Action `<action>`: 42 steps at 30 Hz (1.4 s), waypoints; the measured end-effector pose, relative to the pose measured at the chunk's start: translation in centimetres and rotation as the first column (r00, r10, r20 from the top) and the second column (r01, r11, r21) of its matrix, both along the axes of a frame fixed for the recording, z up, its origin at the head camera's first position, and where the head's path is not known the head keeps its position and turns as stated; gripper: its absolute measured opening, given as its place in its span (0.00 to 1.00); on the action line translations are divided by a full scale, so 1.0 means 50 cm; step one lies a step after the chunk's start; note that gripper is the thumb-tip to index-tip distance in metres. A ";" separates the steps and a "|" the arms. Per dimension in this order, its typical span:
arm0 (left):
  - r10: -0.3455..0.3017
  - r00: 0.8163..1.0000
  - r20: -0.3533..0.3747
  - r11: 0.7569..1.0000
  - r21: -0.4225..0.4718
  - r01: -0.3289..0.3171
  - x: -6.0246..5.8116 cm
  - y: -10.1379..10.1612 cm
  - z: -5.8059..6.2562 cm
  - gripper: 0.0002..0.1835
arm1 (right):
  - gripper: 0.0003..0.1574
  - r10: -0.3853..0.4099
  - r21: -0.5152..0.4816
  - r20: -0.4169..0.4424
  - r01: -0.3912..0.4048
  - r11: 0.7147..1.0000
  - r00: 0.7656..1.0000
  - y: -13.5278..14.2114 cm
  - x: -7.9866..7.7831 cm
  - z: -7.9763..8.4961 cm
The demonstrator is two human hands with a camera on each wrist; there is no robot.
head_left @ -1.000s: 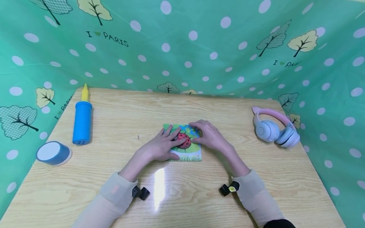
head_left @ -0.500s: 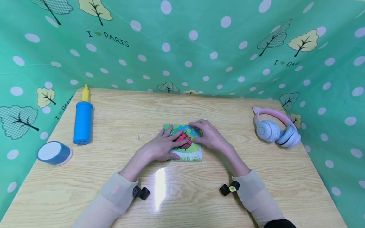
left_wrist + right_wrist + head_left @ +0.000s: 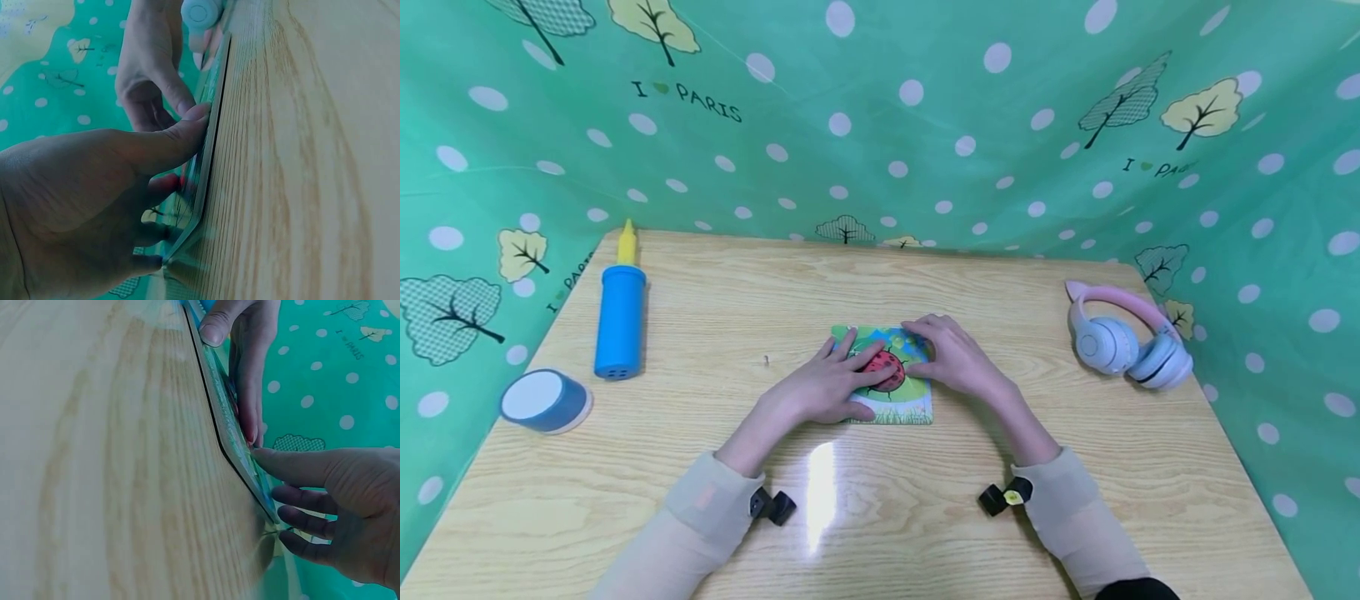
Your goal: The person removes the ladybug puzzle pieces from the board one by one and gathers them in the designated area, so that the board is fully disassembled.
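Board (image 3: 898, 396), thin and ladybug-printed, lies flat at the middle of the table (image 3: 737, 279), beneath two hands. From its slim, straight edge in the wrist views, we judge it light and stiff, unlikely to bend, with a smooth face that could slide on the wood. It does not look fragile, though its corners might scuff. We would take hold by opposite side edges, where a thumb and fingers can oppose each other.

Going left to right, we find a blue cylinder (image 3: 546, 402) with a white top, then a blue pump (image 3: 620, 323) with a yellow nozzle. Next comes the left hand (image 3: 822, 387), its grip spread, fingers laid across the board's left part and thumb at the near edge. The right hand (image 3: 957, 358) touches the board's upper right, thumb and fingers apart; how hard they press, we cannot tell. Pink-and-blue headphones (image 3: 1105, 344) rest at far right.

Compared with a second earlier, little differs: the whole scene sits a shade further right, probably from the head camera's movement, while the hands remain on the board in nearly the same pose.
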State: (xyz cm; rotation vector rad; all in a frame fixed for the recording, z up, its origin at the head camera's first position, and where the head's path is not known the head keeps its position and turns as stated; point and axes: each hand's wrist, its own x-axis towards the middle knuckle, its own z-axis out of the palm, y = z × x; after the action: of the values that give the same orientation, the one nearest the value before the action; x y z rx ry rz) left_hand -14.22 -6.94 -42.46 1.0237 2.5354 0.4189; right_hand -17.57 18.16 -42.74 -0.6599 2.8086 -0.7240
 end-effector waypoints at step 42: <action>-0.006 1.000 0.019 1.000 -0.026 0.007 0.003 0.006 0.004 0.34 | 0.44 0.032 -0.065 0.101 -0.026 0.998 0.994 -0.002 0.001 -0.005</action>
State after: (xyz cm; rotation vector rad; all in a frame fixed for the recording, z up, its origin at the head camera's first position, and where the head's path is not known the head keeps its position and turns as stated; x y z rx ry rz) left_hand -14.09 -6.64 -42.25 1.0131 2.5136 0.3904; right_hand -17.52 18.08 -42.99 -0.6535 2.6875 -0.8207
